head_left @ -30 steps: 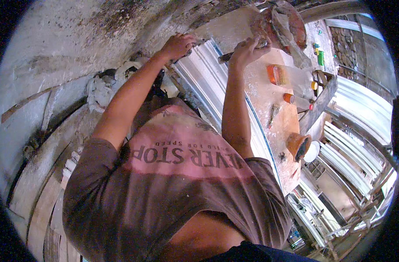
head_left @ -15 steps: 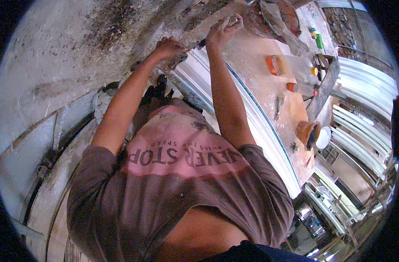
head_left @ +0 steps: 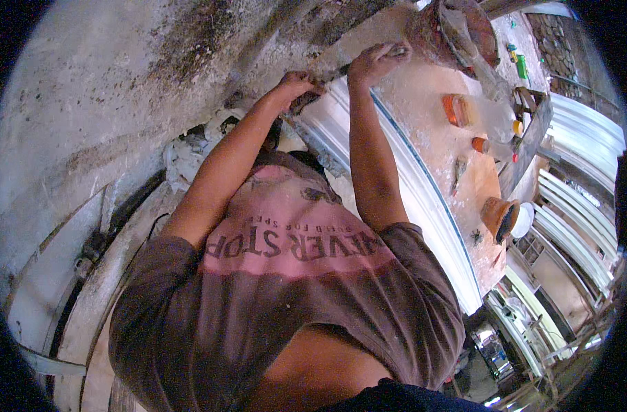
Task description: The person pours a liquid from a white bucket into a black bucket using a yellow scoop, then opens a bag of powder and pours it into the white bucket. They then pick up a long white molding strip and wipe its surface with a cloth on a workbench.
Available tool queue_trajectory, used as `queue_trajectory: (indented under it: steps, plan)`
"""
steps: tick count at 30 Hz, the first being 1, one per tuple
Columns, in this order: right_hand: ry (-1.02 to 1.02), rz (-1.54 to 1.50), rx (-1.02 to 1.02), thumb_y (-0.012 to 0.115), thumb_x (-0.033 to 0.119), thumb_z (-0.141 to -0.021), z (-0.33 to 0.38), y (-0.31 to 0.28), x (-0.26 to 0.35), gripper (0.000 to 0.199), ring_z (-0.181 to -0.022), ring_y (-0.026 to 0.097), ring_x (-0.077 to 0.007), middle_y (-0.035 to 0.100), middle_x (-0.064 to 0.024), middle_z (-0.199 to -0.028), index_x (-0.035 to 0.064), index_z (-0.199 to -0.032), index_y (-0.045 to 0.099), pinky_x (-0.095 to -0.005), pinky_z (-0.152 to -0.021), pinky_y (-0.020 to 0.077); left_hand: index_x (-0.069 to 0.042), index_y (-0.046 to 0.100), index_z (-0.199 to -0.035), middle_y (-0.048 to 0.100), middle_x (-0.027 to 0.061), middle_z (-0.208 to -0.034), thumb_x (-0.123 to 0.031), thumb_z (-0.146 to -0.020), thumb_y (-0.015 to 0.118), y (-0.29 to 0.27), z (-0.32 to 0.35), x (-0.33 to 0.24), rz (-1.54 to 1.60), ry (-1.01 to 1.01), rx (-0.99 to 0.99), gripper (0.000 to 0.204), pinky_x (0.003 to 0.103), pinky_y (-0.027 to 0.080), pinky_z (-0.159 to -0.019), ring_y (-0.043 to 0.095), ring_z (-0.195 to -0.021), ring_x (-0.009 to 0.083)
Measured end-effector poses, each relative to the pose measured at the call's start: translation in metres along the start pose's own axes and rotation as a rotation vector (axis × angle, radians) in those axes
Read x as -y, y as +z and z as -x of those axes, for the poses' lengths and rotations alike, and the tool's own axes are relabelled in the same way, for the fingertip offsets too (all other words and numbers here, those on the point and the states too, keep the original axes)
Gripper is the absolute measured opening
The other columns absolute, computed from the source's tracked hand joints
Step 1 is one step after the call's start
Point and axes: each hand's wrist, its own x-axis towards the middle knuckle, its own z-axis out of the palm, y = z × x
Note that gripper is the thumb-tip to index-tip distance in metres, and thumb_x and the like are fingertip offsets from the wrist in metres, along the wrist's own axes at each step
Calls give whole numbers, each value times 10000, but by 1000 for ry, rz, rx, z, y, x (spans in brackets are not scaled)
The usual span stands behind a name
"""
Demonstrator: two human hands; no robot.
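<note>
Both my arms reach to the far end of a long white ridged moulding [head_left: 413, 206] with a blue edge line. My left hand [head_left: 301, 89] is closed at its far left corner, fingers curled over something dark that I cannot make out. My right hand [head_left: 374, 65] lies farther right, across the strip's far end. Its fingers are bent round a small greyish thing too unclear to name. Between the hands a short dark piece [head_left: 343, 69] shows beside the right wrist; whether either hand holds it is hidden.
Right of the moulding, a stained work table [head_left: 423, 123] carries a bottle of orange liquid [head_left: 457, 110], a smaller bottle [head_left: 481, 145] and a brown pot [head_left: 498, 218]. A crusted bucket [head_left: 457, 34] stands at the far end. A stained wall [head_left: 121, 89] rises at the left.
The whole view has shifted, so table, moulding and hands appear farther right and lower. Both hands keep much the same place at the moulding's far end, still bent closed.
</note>
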Motion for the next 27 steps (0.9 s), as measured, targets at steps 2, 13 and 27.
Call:
queue_trajectory:
  steps: [2,13,27]
  plan:
    - [101,-71,11,450,155,-938,7,-3,-5,271,-882,423,-166,431,-108,-1038,90,-1190,374,-285,-716,360,-73,639,-931,643,24,-818,-141,-617,816,-2,-3,-12,-115,-99,47,367,341,487,-656,592,-709,186]
    - [0,141,-286,473,162,-929,24,-8,-1,311,-759,404,-143,431,-75,-953,65,-1204,366,-257,-619,377,-68,702,-876,685,69,-809,-208,-628,800,-11,-34,-11,-484,144,138,302,324,493,-707,621,-754,169]
    - [108,-183,-276,480,133,-925,-18,-54,41,292,-588,379,-91,426,-24,-837,110,-1191,362,-213,-474,343,-80,656,-889,619,134,-781,-229,-669,783,34,22,11,-934,685,-320,295,458,476,-709,608,-779,364]
